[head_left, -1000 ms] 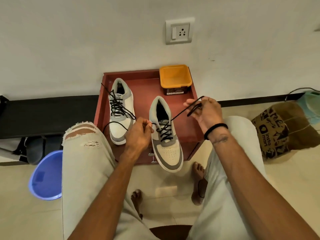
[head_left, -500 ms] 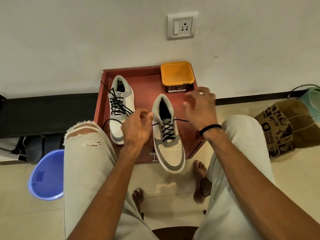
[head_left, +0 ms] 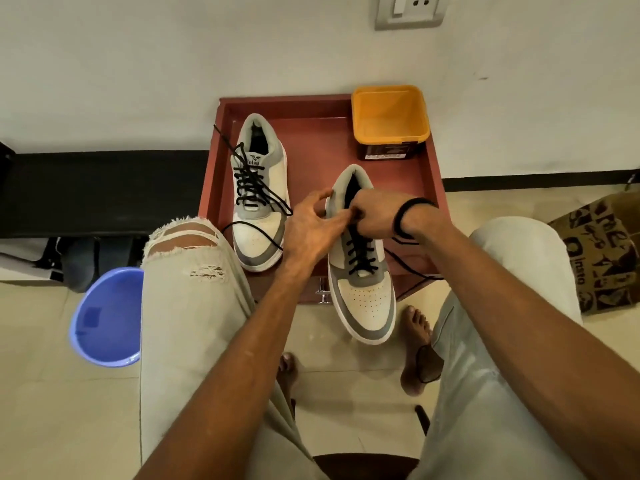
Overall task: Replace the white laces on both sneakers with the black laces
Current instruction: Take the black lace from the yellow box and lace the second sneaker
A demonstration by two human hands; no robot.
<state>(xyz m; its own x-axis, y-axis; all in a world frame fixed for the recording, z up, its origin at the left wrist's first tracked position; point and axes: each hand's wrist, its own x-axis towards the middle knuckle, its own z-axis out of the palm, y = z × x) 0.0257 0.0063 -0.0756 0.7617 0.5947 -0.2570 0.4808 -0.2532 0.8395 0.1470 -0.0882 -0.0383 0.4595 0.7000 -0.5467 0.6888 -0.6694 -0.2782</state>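
Two grey-and-white sneakers stand on a red-brown low table [head_left: 311, 133]. The left sneaker [head_left: 258, 199] is threaded with a black lace whose loose ends trail over its sides. The right sneaker [head_left: 360, 289] hangs its toe over the table's front edge and carries a black lace [head_left: 360, 252]. My left hand [head_left: 311, 230] holds the collar on that shoe's left side, thumb up by the rim. My right hand [head_left: 375, 216] pinches the lace at the top eyelets over the tongue. A loose lace end [head_left: 412, 268] trails right under my wrist.
An orange tub [head_left: 389, 116] stands at the table's back right. A blue plastic bucket [head_left: 107, 317] is on the floor at left, a printed brown bag [head_left: 602, 251] at right. The wall with a socket [head_left: 408, 10] is close behind. My knees flank the table.
My right hand has dropped from its raised position down onto the right sneaker's top eyelets and now pinches the lace. My left hand shifted right to the shoe's collar. The camera moved closer.
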